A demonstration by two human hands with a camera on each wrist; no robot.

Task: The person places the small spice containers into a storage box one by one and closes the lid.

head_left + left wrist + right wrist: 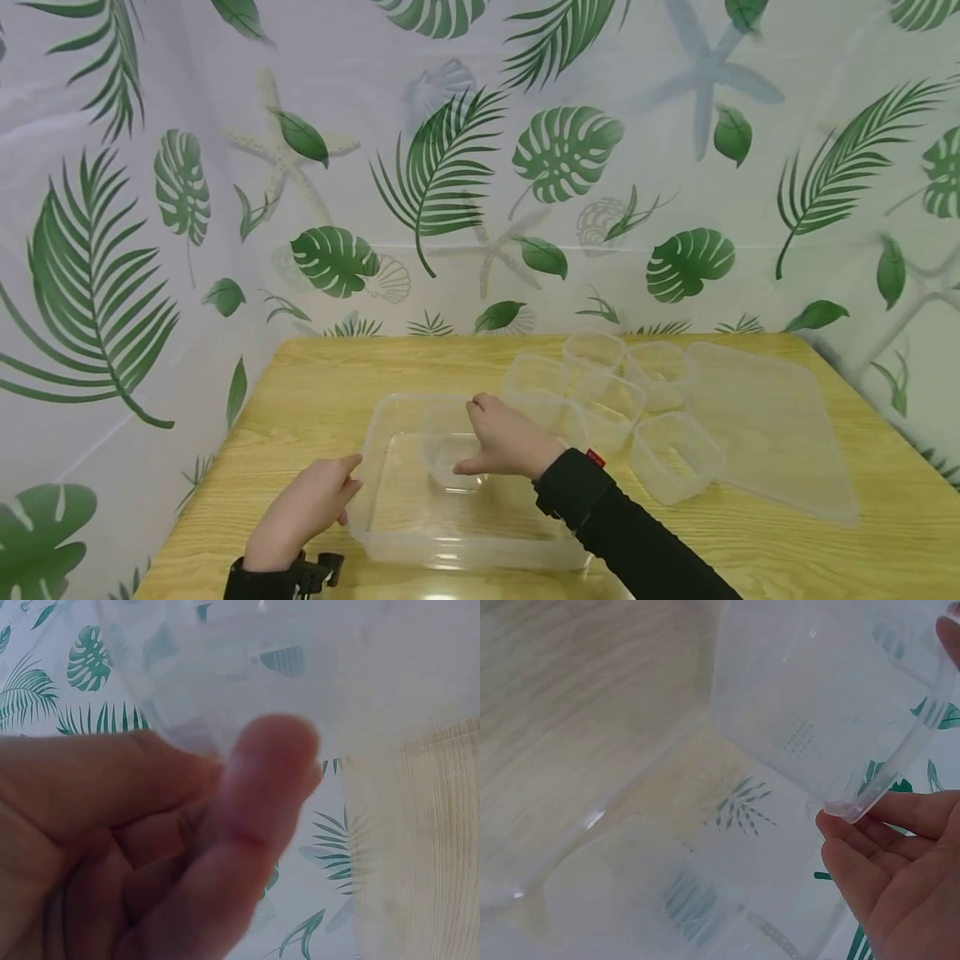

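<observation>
A large clear plastic box sits on the table. My left hand pinches its left rim between thumb and curled fingers; in the left wrist view, the fingers meet the see-through plastic. Inside the large box is a small clear plastic container, its rim gripped by my right hand. In the right wrist view, the small container has fingertips at one side of its rim and part of another digit at the opposite side. Whether its base touches the box floor, I cannot tell.
Several more small clear containers stand right of the large box and behind it. A flat translucent lid lies at the table's right. Leaf-printed sheeting hangs behind the wooden table and along its left side.
</observation>
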